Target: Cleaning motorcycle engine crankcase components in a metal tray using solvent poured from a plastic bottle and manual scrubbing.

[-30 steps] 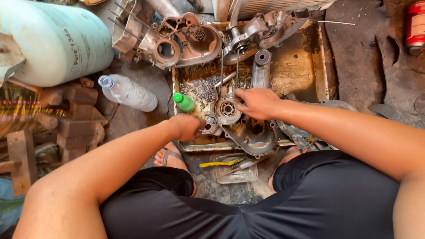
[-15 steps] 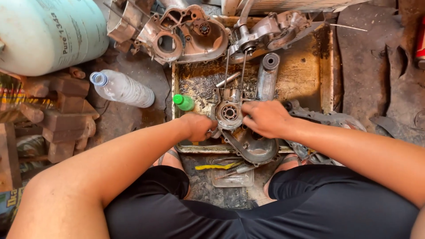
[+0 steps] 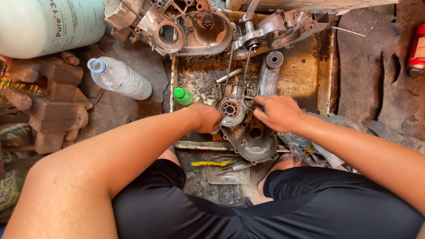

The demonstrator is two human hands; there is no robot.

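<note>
Presently:
Left hand (image 3: 208, 117): fingers curled, clamped on engine casing (image 3: 248, 132) left edge.
Right hand (image 3: 276, 113): nearer, fingers pinched at its top.
Casing axis: slanting away-left to near-right, in rusty tray (image 3: 325, 66).

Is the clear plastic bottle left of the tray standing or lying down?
Lying down: the clear bottle rests on its side on the ground, its blue-ringed neck pointing up-left.

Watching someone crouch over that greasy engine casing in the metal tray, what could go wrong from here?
The engine casing overhangs the rusty tray's near edge, so it might tip toward the bare foot just below. Both the left hand and right hand are bare on oily metal, so a slip or cut seems possible. The green-capped bottle beside the left wrist could get knocked.
</note>
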